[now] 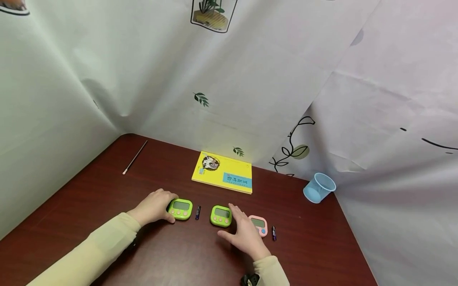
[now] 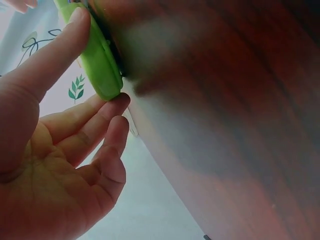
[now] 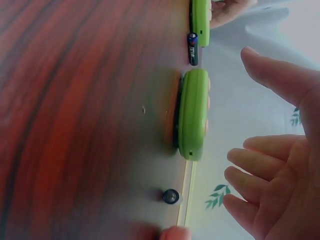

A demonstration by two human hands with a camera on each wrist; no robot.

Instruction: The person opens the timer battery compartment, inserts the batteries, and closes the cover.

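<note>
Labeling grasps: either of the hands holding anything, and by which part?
Left hand grips the left green timer by its left edge, thumb and fingers. Right hand is open over the table, holding nothing.

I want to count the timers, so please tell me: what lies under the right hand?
The right hand, fingers spread, covers the left part of a pink timer. The display and a blue button show. Whether the palm touches the timer, or hides anything more, cannot be seen.
</note>
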